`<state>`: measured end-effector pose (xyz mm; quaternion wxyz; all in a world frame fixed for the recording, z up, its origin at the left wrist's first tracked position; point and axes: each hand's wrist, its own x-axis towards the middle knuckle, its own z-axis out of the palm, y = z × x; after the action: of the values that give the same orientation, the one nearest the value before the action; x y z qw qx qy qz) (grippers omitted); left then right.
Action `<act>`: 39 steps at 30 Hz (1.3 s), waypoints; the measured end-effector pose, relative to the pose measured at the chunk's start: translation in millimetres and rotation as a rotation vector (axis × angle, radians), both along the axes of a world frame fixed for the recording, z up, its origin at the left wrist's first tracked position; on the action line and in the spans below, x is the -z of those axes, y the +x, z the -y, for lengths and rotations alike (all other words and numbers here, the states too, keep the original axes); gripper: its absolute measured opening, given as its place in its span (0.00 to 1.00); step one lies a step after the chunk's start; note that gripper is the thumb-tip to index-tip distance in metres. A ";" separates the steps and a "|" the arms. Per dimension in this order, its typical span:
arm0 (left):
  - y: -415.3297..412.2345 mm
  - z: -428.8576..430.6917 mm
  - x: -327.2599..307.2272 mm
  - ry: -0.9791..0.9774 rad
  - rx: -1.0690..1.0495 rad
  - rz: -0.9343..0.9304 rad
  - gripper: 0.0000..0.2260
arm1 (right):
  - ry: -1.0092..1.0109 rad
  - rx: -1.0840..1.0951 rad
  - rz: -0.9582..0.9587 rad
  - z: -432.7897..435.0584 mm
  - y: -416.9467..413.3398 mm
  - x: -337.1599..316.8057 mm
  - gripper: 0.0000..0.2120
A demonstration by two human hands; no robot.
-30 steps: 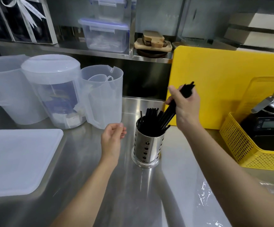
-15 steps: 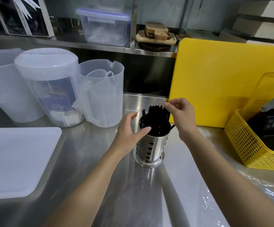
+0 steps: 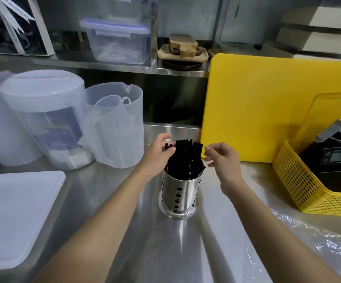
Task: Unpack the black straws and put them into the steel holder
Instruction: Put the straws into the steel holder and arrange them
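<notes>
A perforated steel holder (image 3: 179,196) stands upright on the steel counter, filled with a bundle of black straws (image 3: 186,158) that stick out of its top. My left hand (image 3: 159,153) is at the left side of the bundle, fingertips touching the straw tops. My right hand (image 3: 222,158) hovers just right of the straws, fingers curled and apart, holding nothing. Clear plastic wrapping (image 3: 316,240) lies crumpled on the counter at the lower right.
Three translucent plastic jugs (image 3: 112,127) stand at the back left, a white cutting board (image 3: 16,217) lies at the left. A yellow cutting board (image 3: 267,111) leans at the back right, beside a yellow basket (image 3: 300,180) with a scale. A shelf runs behind.
My right hand lowered its bunch of straws into the holder and let go. My left hand came up from the counter to the left side of the bundle.
</notes>
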<state>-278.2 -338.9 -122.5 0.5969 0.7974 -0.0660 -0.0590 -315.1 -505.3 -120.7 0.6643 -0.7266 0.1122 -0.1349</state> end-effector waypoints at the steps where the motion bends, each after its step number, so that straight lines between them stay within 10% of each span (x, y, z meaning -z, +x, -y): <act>1: 1.0 1.6 -0.3 0.008 -0.001 -0.002 0.16 | 0.006 -0.003 -0.007 0.0 0.1 2.1 0.06; 24: -1.6 20.4 -6.1 0.292 0.055 0.146 0.05 | 0.116 0.012 -0.090 2.2 0.8 26.7 0.07; 39: -1.0 16.6 -42.5 -0.158 -0.141 0.318 0.06 | 0.129 0.066 -0.028 10.9 -8.1 20.9 0.09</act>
<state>-279.2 -355.5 -80.1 0.6422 0.7501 -0.1079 0.1154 -323.2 -516.2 -141.6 0.7032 -0.6801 0.1536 -0.1390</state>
